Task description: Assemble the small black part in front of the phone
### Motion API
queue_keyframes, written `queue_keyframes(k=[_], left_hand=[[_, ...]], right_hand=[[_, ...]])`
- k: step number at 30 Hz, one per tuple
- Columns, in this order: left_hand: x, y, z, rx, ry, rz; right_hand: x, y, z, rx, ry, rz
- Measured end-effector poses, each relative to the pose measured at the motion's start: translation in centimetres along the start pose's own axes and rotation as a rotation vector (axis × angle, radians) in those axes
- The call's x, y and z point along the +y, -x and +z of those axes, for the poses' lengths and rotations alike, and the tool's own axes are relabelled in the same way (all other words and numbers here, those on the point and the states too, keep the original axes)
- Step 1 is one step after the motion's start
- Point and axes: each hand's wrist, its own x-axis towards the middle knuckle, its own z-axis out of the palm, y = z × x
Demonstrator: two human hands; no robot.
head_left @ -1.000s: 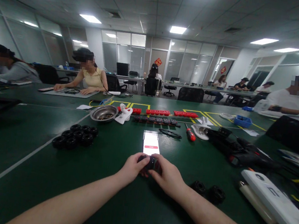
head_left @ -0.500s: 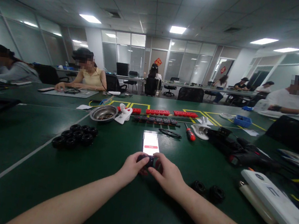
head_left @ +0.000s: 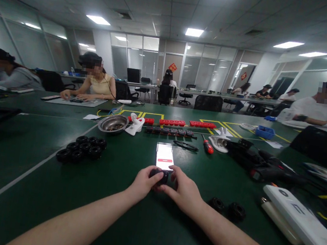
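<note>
Our left grip [head_left: 143, 182] is closed on a small black wheel [head_left: 164, 178], which we hold just on the near side of a lit phone [head_left: 165, 155] on the green counter [head_left: 102, 219]. Our right grip [head_left: 186, 190] curves at the wheel's right, thumb and forefinger apart; we cannot tell whether it touches. We see clustered wheels [head_left: 83, 149] to the left and a red screwdriver [head_left: 208, 146] farther off, right of the phone.

On the dark green tabletop [head_left: 102, 219], a lit phone [head_left: 165, 155] lies just beyond the hands [head_left: 144, 182]. Black ring-shaped parts [head_left: 85, 148] sit clustered to their left, with two more [head_left: 231, 212] to their right. Farther ahead lie a metal bowl [head_left: 103, 125], three red strips [head_left: 172, 122] and a screwdriver [head_left: 209, 147].
</note>
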Motion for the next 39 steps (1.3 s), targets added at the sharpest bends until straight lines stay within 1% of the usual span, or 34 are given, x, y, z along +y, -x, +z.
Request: queue_keyframes(k=[3, 7, 9, 11, 14, 17, 19, 21, 23, 26, 29, 32, 35, 37, 39], left_hand=[[0.31, 0.35, 0.01, 0.017, -0.006, 0.049], [0.29, 0.57, 0.08, -0.003, -0.009, 0.091], [0.01, 0.38, 0.06, -0.024, -0.003, 0.075], [-0.29, 0.08, -0.02, -0.030, 0.003, 0.037], [-0.42, -0.15, -0.09, -0.008, 0.007, 0.001], [-0.09, 0.06, -0.03, 0.019, 0.009, 0.019], [0.13, 0.24, 0.07, 0.019, 0.015, 0.036], [0.18, 0.28, 0.13, 0.001, 0.025, 0.034], [0.03, 0.13, 0.12, -0.031, 0.036, 0.001], [-0.31, -0.22, -0.05, -0.078, 0.049, -0.059], [-0.39, -0.32, -0.27, -0.080, 0.054, -0.057], [-0.14, -0.03, -0.32, -0.048, 0.041, 0.005], [0.05, 0.26, -0.15, -0.061, 0.004, 0.043], [-0.04, 0.25, 0.01, -0.080, -0.016, 0.028], [-0.24, 0.08, 0.16, -0.082, -0.022, -0.007]], right_hand=[[0.00, -0.14, -0.19, -0.058, -0.014, 0.033], [0.06, -0.38, -0.12, -0.116, -0.083, -0.010], [0.06, -0.39, 0.01, -0.103, -0.104, -0.037], [0.02, -0.32, 0.10, -0.054, -0.081, -0.051], [-0.07, -0.18, 0.07, -0.007, -0.019, -0.019], [-0.12, -0.13, -0.09, -0.022, -0.043, 0.044], [-0.12, -0.18, -0.17, -0.039, -0.086, 0.047], [-0.10, -0.23, -0.16, -0.057, -0.123, 0.008], [-0.03, -0.27, -0.09, -0.062, -0.134, -0.036], [0.14, -0.26, 0.00, -0.034, -0.099, -0.095], [0.28, -0.27, -0.02, -0.018, -0.104, -0.134], [0.39, -0.43, 0.06, -0.010, -0.212, -0.053], [0.55, -0.62, 0.31, -0.013, -0.313, 0.035], [0.60, -0.59, 0.47, -0.014, -0.333, 0.029], [0.47, -0.38, 0.55, 0.021, -0.321, -0.019]])
